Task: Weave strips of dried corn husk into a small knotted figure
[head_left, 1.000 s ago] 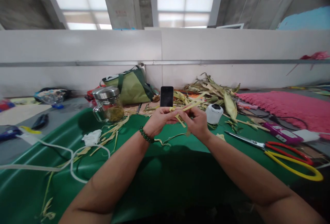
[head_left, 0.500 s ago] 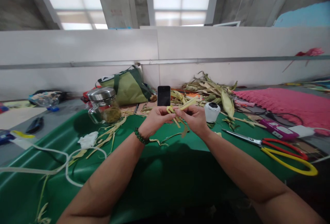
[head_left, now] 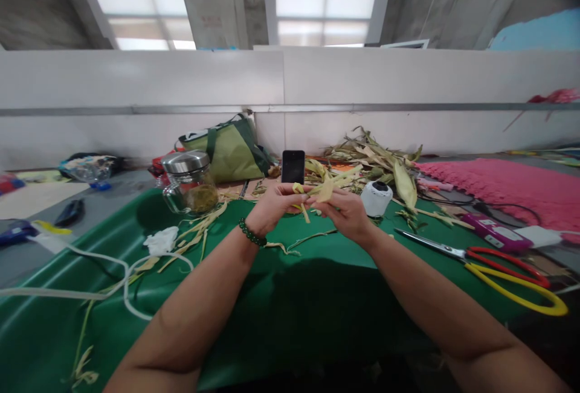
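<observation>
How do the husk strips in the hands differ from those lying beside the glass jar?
The left hand and right hand pinch the held strips; the loose strips lie on the green cloth. The held strips are bunched; the loose strips trail lengthwise. Both look pale yellow.

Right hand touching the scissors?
Apart. The head view shows green sheet between the right hand and the scissors; that hand holds a pale strip.
</observation>
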Available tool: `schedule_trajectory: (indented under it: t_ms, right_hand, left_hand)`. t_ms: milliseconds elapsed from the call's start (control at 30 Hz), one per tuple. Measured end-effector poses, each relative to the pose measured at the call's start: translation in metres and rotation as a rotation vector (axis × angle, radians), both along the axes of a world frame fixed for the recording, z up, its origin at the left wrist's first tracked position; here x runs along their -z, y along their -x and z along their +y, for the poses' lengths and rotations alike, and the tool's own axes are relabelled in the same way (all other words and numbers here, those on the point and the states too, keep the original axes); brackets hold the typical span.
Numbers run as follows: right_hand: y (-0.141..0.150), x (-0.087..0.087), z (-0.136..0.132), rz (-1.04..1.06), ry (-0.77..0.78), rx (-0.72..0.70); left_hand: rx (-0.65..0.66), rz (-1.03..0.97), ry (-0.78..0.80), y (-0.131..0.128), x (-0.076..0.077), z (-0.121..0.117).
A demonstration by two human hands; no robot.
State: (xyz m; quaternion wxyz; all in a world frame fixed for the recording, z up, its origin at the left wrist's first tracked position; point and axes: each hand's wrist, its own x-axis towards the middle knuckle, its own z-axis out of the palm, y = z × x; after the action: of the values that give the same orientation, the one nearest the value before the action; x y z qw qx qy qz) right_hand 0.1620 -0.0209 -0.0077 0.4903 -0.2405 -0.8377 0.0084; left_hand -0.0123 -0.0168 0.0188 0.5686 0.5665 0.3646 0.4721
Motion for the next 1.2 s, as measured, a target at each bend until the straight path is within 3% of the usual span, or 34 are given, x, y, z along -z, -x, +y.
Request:
schedule_trajectory:
  t_ms: [167,267,367,500,600,767,867,933,1100,1200]
  right_hand:
    - [0.002,-0.002,0.005,0.090,0.384,0.037]
    - [-0.001,-0.002,0.008,0.058,0.452,0.041]
    - [0.000,0.000,0.007,-0.096,0.271,0.184]
    - [0.006,0.005,0.003,-0.271,0.037,0.445]
    - [0.009,0.008,-0.002,-0.242,-0.025,0.456]
    - [0.002,0.001,-0.005,0.011,-0.152,0.487]
    - [-0.004,-0.003,0.000,-0.029,-0.191,0.542]
    - [-0.006,-0.004,0.006,0.008,-0.095,0.489]
    - [-0.002,-0.003,0.005,0.347,0.056,0.147]
    - [0.002,-0.002,-0.005,0.246,0.038,0.024]
  left_hand:
    - [0.052,0.125,-0.158,-0.005,0.004,-0.001]
    - [0.082,0.129,-0.158,-0.005,0.004,-0.002]
    - [0.065,0.110,-0.149,-0.008,0.005,-0.002]
    - [-0.073,0.180,-0.268,-0.013,0.011,-0.003]
    - [-0.116,0.153,-0.271,-0.015,0.013,-0.004]
    - [-0.233,0.106,-0.315,-0.012,0.008,-0.003]
    - [-0.253,0.144,-0.358,-0.012,0.005,-0.004]
    - [-0.223,0.160,-0.377,-0.013,0.004,-0.005]
    - [-0.108,0.158,-0.324,-0.015,0.001,-0.009]
    - [-0.093,0.153,-0.276,-0.014,0.001,-0.008]
